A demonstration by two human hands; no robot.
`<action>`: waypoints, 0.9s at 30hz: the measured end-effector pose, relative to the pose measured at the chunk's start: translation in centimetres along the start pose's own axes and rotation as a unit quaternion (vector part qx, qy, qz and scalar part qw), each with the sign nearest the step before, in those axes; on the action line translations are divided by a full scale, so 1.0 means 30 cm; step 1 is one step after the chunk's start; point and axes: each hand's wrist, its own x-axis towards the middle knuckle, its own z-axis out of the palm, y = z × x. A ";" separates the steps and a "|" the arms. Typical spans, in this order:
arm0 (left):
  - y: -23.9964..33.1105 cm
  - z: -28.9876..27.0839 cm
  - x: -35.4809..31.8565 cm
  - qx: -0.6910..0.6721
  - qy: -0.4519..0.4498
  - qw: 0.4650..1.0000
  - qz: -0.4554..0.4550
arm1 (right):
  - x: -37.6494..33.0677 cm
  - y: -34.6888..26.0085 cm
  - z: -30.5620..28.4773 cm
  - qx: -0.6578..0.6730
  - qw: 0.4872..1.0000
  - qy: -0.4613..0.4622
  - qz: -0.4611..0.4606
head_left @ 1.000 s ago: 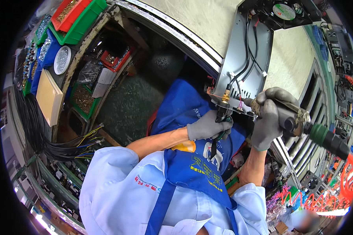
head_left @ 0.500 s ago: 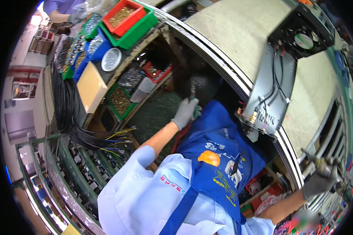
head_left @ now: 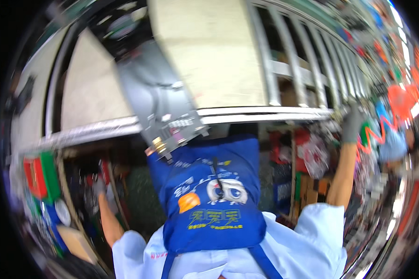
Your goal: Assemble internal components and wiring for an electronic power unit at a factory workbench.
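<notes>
My left hand (head_left: 98, 187), in a grey glove, is low at the left, by the shelf bins under the bench. Motion smears its fingers, so whether it holds anything is unclear. My right hand (head_left: 353, 123), also gloved in grey, reaches to the far right, by metal parts at the end of the roller rails. Its fingers are blurred too. Between them, a grey metal panel (head_left: 156, 88) with dark cables and brass fittings lies on the bench, its near end jutting over the edge. A black housing with a fan (head_left: 121, 28) adjoins its far end.
Steel rollers (head_left: 295, 60) run along the right of the pale bench top (head_left: 209, 56). Red and green bins (head_left: 36, 176) stand at the left, near a tan board (head_left: 77, 244). A coiled orange hose (head_left: 375, 137) hangs beside my right hand; a plastic bag (head_left: 314, 156) hangs below the bench.
The view has swung right, bringing the rollers to the middle right. My left hand, earlier around a green-handled tool, is now beside the shelf bins; my right arm still reaches right.
</notes>
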 end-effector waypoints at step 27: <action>0.237 -0.053 -0.268 -0.035 0.074 0.997 0.003 | 0.284 0.777 -0.601 -0.146 0.982 -0.044 0.111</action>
